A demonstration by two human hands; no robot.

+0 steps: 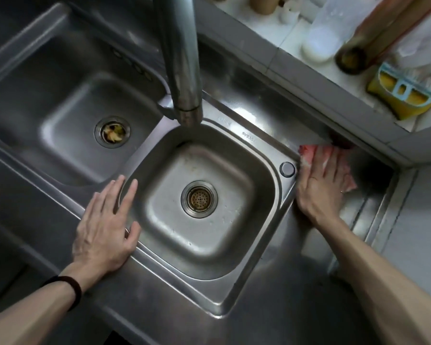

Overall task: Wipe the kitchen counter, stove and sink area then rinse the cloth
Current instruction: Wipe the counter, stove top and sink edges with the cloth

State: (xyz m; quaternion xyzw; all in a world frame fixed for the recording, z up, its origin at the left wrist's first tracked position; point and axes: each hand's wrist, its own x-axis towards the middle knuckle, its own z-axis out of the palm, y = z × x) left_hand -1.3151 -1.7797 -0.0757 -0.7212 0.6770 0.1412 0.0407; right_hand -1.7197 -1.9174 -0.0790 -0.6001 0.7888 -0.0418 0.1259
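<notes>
Pink cloth (306, 155) lying pressed under the flat, spread right hand (320, 181), just beside the small basin's (271, 235) far right corner, near the counter's (309, 282) back edge. Left hand (105, 225) resting open, empty, on the basin's left rim. Seemingly wiping the sink surround; next, probably sweeping toward the counter's front edge.

Cloth (306, 155) right of sink (264, 155), under right hand (320, 188).

Small basin (259, 155) is wide open, only the faucet (182, 58) hangs over its back edge; ledge behind it is crowded.
</notes>
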